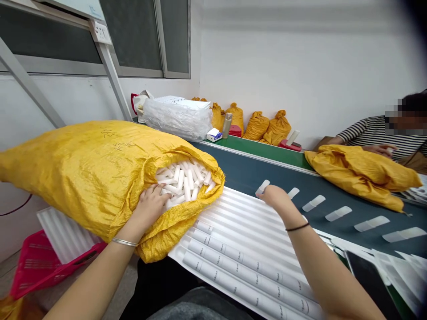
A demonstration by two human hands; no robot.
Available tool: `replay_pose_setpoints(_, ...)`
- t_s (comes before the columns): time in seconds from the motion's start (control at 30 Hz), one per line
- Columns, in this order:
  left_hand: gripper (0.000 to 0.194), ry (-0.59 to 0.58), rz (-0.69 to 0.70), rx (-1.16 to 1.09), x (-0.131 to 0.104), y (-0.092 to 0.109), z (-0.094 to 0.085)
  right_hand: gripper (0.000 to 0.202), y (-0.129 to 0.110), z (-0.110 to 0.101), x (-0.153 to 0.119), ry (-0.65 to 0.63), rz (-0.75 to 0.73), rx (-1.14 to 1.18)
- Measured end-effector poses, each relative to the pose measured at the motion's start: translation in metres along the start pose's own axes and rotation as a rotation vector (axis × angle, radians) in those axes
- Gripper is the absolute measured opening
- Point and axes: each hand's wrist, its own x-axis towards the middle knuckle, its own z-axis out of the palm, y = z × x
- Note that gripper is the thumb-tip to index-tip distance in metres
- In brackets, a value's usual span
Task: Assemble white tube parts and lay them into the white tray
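Note:
A large yellow woven sack (90, 160) lies on its side, its mouth full of short white plastic tubes (187, 175). My left hand (154, 204) rests at the near rim of the mouth, fingers apart and touching the tubes. Over the dark conveyor belt (236, 171), my right hand (276, 198) has its fingers closed at one white tube (263, 187). To its right, several similar tubes (314, 203) lie spaced in a row on the belt. Below my hands is a white ribbed tray (240, 209), with printed tubes (230, 271) in its near grooves.
A plastic-wrapped white stack (178, 116) stands behind the sack. Tied yellow sacks (256, 126) line the far wall. At right, a person in a striped sleeve (358, 130) sits behind another yellow sack (356, 171). A pink basket (40, 262) is low at left.

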Motion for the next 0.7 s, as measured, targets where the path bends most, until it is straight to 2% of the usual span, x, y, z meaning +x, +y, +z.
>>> replay_pose_setpoints(0.07, 0.025, 0.065, 0.027, -0.096, 0.003, 0.008, -0.004, 0.029, -0.033, 0.014, -0.029, -0.007, -0.227, 0.06)
replay_pose_setpoints(0.17, 0.026, 0.182, 0.095, -0.295, 0.002, 0.033, -0.015, 0.029, -0.086, 0.051, -0.068, -0.048, -0.531, 0.157)
replay_pose_setpoints(0.23, 0.025, 0.268, 0.144, -0.469, -0.004, 0.052, -0.024, 0.019, -0.112, 0.075, -0.083, -0.046, -0.635, 0.186)
replay_pose_setpoints(0.3, 0.023, 0.302, 0.163, -0.578, -0.013, 0.068, -0.029, 0.009, -0.125, 0.089, -0.089, -0.017, -0.677, 0.203)
replay_pose_setpoints(0.4, 0.024, 0.289, 0.075, -0.776, -0.026, 0.079, -0.032, 0.011, -0.122, 0.09, -0.09, 0.051, -0.659, 0.245)
replay_pose_setpoints(0.53, 0.058, 0.301, -0.19, -1.423, -0.04, 0.088, -0.034, 0.018, -0.102, 0.063, -0.1, 0.135, -0.586, 0.387)
replay_pose_setpoints(0.6, 0.069, 0.3, -0.31, -1.689, -0.045, 0.096, -0.038, 0.016, -0.095, 0.05, -0.112, 0.082, -0.636, 0.665)
replay_pose_setpoints(0.7, 0.061, 0.242, -0.401, -1.857, -0.051, 0.111, -0.044, 0.024, -0.093, 0.042, -0.133, -0.087, -0.769, 1.122)
